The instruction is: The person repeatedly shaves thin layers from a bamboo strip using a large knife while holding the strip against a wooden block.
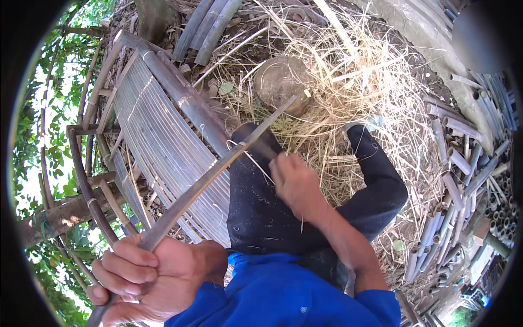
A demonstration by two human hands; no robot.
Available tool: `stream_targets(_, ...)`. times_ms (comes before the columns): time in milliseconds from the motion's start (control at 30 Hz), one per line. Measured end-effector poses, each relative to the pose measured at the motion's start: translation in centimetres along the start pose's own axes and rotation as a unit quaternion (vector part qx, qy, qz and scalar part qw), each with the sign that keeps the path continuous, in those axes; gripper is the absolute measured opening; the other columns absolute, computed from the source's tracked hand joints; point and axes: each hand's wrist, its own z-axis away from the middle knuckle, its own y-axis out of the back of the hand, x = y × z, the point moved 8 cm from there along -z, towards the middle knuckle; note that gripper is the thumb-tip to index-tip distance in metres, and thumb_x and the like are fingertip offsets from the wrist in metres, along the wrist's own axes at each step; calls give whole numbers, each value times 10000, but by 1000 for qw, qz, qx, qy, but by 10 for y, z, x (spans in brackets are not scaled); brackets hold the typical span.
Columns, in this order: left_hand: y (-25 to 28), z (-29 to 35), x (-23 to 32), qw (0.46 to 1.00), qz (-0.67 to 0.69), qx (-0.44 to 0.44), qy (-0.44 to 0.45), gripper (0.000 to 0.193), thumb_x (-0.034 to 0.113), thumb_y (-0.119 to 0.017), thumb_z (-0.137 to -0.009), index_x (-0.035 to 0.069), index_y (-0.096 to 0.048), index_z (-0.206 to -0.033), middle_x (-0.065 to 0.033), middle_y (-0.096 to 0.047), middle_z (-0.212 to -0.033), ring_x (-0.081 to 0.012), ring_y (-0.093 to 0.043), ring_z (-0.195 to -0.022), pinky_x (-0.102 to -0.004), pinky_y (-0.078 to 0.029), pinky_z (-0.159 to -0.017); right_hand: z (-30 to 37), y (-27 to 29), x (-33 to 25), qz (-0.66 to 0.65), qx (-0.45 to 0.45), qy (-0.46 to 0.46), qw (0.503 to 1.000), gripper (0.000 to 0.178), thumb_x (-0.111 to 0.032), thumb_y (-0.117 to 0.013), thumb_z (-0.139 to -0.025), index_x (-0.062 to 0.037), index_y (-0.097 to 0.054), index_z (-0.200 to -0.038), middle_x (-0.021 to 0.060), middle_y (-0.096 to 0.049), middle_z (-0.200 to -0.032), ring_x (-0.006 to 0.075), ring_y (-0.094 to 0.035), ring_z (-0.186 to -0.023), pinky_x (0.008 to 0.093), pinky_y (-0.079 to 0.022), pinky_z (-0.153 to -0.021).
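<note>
My left hand (147,272) is wrapped round the near end of a long bamboo strip (199,191), which slants up and away to the right across my left thigh. Close to the strip's right side, above my lap, my right hand (297,182) is closed on a dark, blade-like tool (265,148). Motion smears this tool, so its exact shape does not show. Beside it, a thin pale shaving (248,152) curls off the strip. The strip's far tip reaches over a rounded, earth-brown stone or stump (280,82).
A bamboo-slat bench (163,125) stands along my left side. Pale bamboo shavings (362,82) are heaped on the ground ahead and right, round my foot. Cut bamboo pieces (457,128) are piled at the far right. Several grey bamboo poles (210,27) lie at the top.
</note>
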Motion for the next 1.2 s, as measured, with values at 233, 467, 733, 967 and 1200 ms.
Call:
stream_targets(233,14,4,-29,1000,6,8,-18,360,377,-584,-1014,27,-516,-962,-27,-416,-668,-130,-352,-537,-286,-295,-498,-23,5,19,-7,-20,-22,1000,133,-158,-675,-937,-62,-590,-971,152,-606,-844,366,-651,-634,433,-544,-526)
stream_targets(467,28,-1,-56,1000,-1,-1,-11,374,393,-552,-1020,44,-486,-904,-9,-401,-634,-123,-345,-520,-276,-311,-491,-46,-99,222,19,-49,-159,986,175,-169,-565,-974,-59,-480,-1080,264,-621,-800,484,-637,-666,559,-522,-583)
stream_targets(733,31,-11,-86,999,37,-10,-2,347,376,-540,-1020,60,-488,-887,4,-383,-605,-122,-341,-507,-279,-304,-486,-48,-129,341,72,-102,-264,956,259,-209,-591,-963,-76,-491,-1161,292,-670,-832,495,-660,-821,580,-512,-687)
stream_targets(967,25,-16,-81,999,33,-23,6,349,368,-542,-1027,49,-492,-893,0,-382,-625,-122,-342,-527,-279,-309,-511,-25,-132,317,69,-79,-244,964,318,-222,-578,-970,-36,-484,-1210,277,-654,-838,477,-668,-800,563,-518,-698)
stream_targets(1200,34,-23,-53,1000,-2,-2,15,340,367,-561,-1022,51,-504,-912,-9,-401,-653,-123,-352,-555,-296,-291,-507,-28,-102,234,145,-157,-275,937,639,-121,-569,-921,-79,-311,-1503,294,-612,-1016,482,-672,-829,535,-551,-672)
